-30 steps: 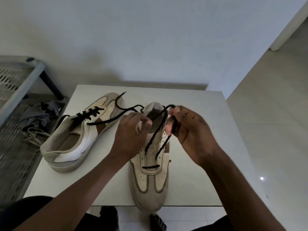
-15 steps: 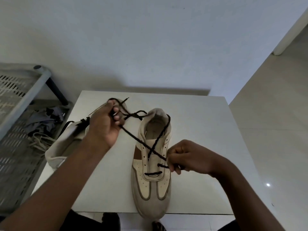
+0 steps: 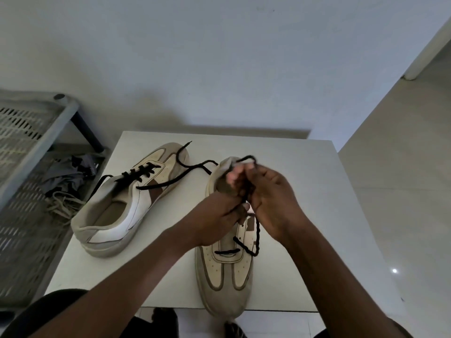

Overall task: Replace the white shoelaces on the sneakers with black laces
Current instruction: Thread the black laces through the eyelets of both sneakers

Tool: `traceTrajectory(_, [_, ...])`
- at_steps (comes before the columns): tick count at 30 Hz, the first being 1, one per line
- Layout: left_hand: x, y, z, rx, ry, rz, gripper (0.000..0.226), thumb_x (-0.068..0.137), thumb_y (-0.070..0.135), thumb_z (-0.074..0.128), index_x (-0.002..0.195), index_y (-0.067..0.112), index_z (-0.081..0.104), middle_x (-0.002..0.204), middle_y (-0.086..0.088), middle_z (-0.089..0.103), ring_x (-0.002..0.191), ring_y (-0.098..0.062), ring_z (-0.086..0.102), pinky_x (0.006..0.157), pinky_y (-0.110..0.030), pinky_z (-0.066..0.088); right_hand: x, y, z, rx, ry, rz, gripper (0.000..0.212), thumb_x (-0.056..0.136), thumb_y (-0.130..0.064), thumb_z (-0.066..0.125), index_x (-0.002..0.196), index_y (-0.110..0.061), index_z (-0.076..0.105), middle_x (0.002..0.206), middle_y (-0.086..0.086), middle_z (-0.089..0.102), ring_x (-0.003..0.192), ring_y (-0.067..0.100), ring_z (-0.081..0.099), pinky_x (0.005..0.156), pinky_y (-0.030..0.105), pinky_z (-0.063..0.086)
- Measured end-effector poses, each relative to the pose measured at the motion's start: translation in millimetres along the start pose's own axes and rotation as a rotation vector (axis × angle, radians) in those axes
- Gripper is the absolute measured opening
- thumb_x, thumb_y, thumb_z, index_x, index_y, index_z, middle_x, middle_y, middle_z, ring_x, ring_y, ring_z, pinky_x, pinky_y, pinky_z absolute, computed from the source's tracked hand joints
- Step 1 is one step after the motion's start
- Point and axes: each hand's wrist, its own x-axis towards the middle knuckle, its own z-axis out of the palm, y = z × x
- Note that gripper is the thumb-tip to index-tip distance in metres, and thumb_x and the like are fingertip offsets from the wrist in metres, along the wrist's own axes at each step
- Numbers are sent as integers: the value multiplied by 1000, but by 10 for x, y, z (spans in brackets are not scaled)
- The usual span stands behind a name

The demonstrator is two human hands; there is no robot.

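Two beige sneakers lie on a small white table [image 3: 317, 191]. The left sneaker [image 3: 117, 211] lies at an angle with a black lace threaded through its eyelets. The right sneaker [image 3: 224, 272] points its toe toward me, and a black lace [image 3: 256, 237] runs through its lowest eyelets. My left hand [image 3: 217, 218] and my right hand [image 3: 273, 201] meet over this shoe's tongue. Both pinch the black lace near the middle eyelets. A loose end of lace trails across the table to the left sneaker's toe.
A grey slatted rack [image 3: 26, 167] stands left of the table, with dark cloth and pale old laces [image 3: 63, 203] lying on its lower shelf. A white wall rises behind the table. Tiled floor [image 3: 402, 191] spreads to the right.
My left hand came back from the left with the lace to the shoe's tongue. My right hand rose from the lower eyelets to meet it.
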Motion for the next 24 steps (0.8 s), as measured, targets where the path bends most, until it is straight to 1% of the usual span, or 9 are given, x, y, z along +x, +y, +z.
traceTrajectory(3, [-2, -55, -13, -110, -58, -79, 36, 102, 21, 42, 69, 19, 56, 49, 13, 47, 46, -2, 39, 52, -21, 32, 26, -161, -60, 251, 134, -56, 29, 100, -25, 40, 104, -7, 62, 67, -2, 53, 49, 8, 40, 44, 19, 33])
traceTrajectory(5, [-7, -35, -11, -146, -89, -74, 31, 102, 23, 42, 77, 18, 60, 55, 11, 52, 51, -8, 46, 53, -26, 38, 27, -261, -170, 231, 210, -129, 32, 102, -29, 36, 112, -10, 60, 63, -4, 44, 44, 6, 25, 41, 20, 17])
traceTrajectory(7, [4, 1, -24, -94, -46, -26, 24, 98, 28, 44, 89, 16, 63, 72, 10, 63, 68, -11, 59, 65, -28, 48, 7, -322, -267, 129, 247, -213, 36, 104, -32, 32, 116, -15, 61, 61, -4, 42, 45, 8, 20, 43, 24, 13])
traceTrajectory(9, [25, -32, -115, -12, 116, 12, 18, 94, 26, 50, 97, 17, 66, 87, 11, 66, 83, -1, 61, 73, -12, 46, -47, -364, -309, -52, 265, -282, 39, 104, -36, 32, 111, -19, 66, 60, -2, 42, 47, 10, 18, 45, 25, 13])
traceTrajectory(12, [30, -218, -347, 163, 251, 148, 19, 83, 15, 67, 97, 27, 66, 94, 15, 66, 91, 2, 57, 78, -6, 38, -152, -417, -367, -363, 273, -404, 32, 101, -22, 46, 84, -22, 73, 64, -6, 57, 49, 10, 27, 46, 20, 24])
traceTrajectory(15, [-9, -396, -420, 403, 125, 184, 32, 71, 14, 78, 93, 35, 69, 95, 23, 61, 93, -4, 49, 78, -26, 45, -234, -408, -410, -548, 168, -433, 31, 93, 3, 53, 98, -19, 75, 75, -3, 62, 56, 12, 47, 52, 20, 39])
traceTrajectory(17, [-43, -431, -424, 474, 64, 162, 37, 67, 15, 80, 96, 38, 71, 99, 22, 61, 91, -8, 48, 71, -36, 50, -267, -336, -375, -631, 98, -366, 37, 89, 11, 53, 99, -17, 75, 78, -4, 66, 57, 6, 51, 54, 15, 39])
traceTrajectory(21, [-109, -485, -437, 470, 16, 184, 43, 66, 24, 85, 102, 41, 68, 105, 28, 53, 80, 0, 53, 63, -34, 52, -329, -4, -196, -946, -93, -142, 15, 85, -16, 72, 91, -29, 77, 81, -14, 73, 60, -2, 60, 59, 12, 45])
traceTrajectory(24, [-155, -443, -360, 481, 70, 246, 46, 63, 22, 88, 101, 28, 63, 96, 31, 47, 74, 13, 49, 57, -13, 37, -350, 235, -189, -1210, -131, -99, 14, 86, -26, 71, 98, -29, 77, 92, -14, 73, 78, -2, 62, 69, 10, 45])
